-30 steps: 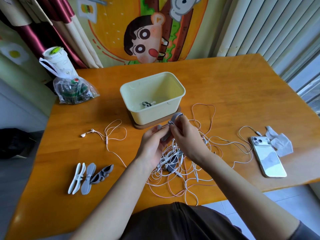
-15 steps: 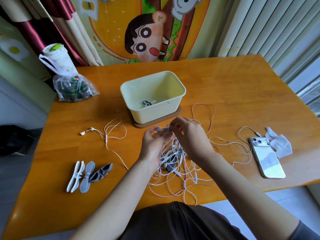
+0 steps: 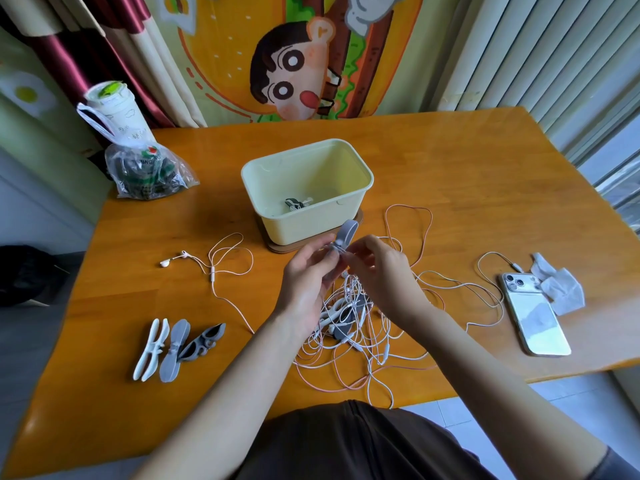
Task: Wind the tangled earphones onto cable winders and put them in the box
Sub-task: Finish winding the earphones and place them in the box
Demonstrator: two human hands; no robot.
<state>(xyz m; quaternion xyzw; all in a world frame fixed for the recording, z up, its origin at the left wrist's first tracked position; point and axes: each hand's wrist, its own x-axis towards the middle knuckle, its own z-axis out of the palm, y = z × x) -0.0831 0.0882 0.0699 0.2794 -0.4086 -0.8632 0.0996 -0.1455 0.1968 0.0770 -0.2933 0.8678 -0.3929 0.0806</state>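
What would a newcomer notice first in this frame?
In the middle, the left hand and right hand pinch a gray winder above the tangle of earphone cables near the front edge of the table. Just behind them stands the pale box with one wound set inside. Three spare winders lie to the left.

My left hand (image 3: 306,275) grips a grey two-winged rubber cable winder (image 3: 346,232) upright just in front of the cream rectangular plastic box (image 3: 311,223). My right hand (image 3: 381,271) pinches a thin white earphone cable (image 3: 348,280) at its waist, above the white-and-pink tangle of earphones (image 3: 349,327) on the orange wooden table (image 3: 485,188).
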